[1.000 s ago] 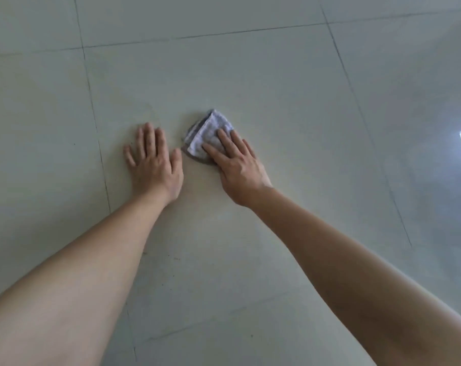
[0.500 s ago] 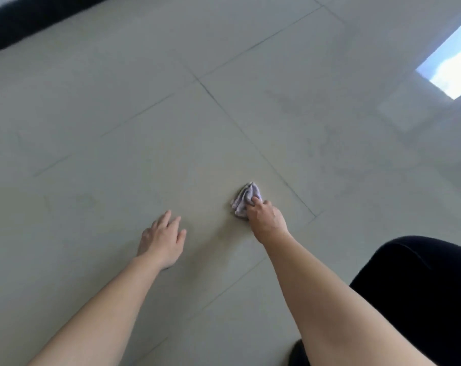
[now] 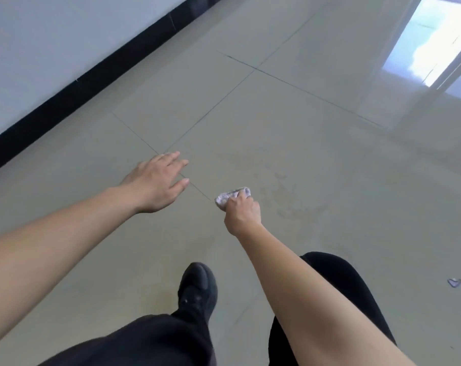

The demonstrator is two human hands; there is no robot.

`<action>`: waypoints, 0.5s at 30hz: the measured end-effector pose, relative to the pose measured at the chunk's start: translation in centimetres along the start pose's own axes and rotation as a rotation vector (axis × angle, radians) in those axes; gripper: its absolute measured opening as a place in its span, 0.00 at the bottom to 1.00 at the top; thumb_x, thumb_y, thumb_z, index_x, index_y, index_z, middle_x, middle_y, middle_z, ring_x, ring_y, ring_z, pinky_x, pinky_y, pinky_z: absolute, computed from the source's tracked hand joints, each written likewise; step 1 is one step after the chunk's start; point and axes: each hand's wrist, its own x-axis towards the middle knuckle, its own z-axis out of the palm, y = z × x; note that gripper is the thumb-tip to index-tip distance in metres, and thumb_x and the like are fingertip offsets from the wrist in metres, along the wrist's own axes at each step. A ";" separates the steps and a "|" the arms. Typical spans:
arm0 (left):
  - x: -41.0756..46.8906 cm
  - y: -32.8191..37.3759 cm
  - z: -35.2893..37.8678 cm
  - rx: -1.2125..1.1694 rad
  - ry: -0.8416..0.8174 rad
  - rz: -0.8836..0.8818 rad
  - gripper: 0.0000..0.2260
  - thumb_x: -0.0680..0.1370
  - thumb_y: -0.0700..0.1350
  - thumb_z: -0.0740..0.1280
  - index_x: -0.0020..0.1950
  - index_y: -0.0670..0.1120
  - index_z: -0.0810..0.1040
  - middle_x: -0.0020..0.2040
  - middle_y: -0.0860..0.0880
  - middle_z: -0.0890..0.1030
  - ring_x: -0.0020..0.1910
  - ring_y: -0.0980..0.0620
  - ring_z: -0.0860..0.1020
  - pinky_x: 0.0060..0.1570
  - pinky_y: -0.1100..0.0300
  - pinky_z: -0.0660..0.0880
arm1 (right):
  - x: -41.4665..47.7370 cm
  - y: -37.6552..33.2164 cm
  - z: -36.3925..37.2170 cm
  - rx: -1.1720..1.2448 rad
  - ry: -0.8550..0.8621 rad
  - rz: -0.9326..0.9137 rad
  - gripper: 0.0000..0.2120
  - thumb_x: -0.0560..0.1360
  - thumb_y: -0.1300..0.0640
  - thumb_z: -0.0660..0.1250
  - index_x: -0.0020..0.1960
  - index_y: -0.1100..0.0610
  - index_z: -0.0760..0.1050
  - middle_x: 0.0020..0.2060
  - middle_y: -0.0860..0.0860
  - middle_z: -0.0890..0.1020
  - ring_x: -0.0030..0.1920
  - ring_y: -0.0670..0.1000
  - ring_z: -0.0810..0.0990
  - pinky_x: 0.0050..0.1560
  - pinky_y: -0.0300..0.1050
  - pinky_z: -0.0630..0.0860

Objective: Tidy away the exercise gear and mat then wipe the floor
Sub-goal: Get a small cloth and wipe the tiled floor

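Right hand [image 3: 242, 213]: closed round a bunched cloth [image 3: 230, 196], held against the floor [image 3: 303, 159].
Left hand [image 3: 155, 182]: spread flat, nothing gripped, fingers over a tile seam.

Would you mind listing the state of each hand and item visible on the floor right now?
right hand: closed around the cloth
cloth: bunched up, gripped
left hand: open, fingers spread, empty
floor: tiled, faint smears just beyond the cloth
small scrap: lying loose at far right
black shoe: planted on floor
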 end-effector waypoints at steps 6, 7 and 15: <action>8.0 2.8 9.6 -0.136 -0.113 0.006 0.26 0.83 0.57 0.53 0.79 0.49 0.58 0.81 0.46 0.51 0.78 0.45 0.54 0.73 0.47 0.57 | -0.7 6.5 7.2 -0.070 -0.071 0.219 0.28 0.75 0.59 0.61 0.74 0.53 0.60 0.64 0.59 0.70 0.63 0.61 0.71 0.65 0.53 0.66; 9.4 3.4 11.8 -0.146 -0.141 -0.004 0.27 0.83 0.58 0.53 0.79 0.49 0.56 0.81 0.45 0.50 0.79 0.45 0.53 0.73 0.47 0.57 | -1.1 7.5 9.1 -0.093 -0.052 0.210 0.31 0.74 0.58 0.60 0.76 0.52 0.58 0.66 0.60 0.69 0.66 0.63 0.68 0.70 0.56 0.61; 14.2 6.8 24.5 -0.275 -0.084 -0.146 0.29 0.83 0.57 0.51 0.81 0.48 0.48 0.81 0.43 0.43 0.79 0.44 0.44 0.75 0.40 0.48 | -2.1 13.3 16.1 -0.164 0.038 -0.318 0.32 0.80 0.57 0.60 0.80 0.60 0.52 0.80 0.55 0.53 0.80 0.55 0.51 0.79 0.52 0.49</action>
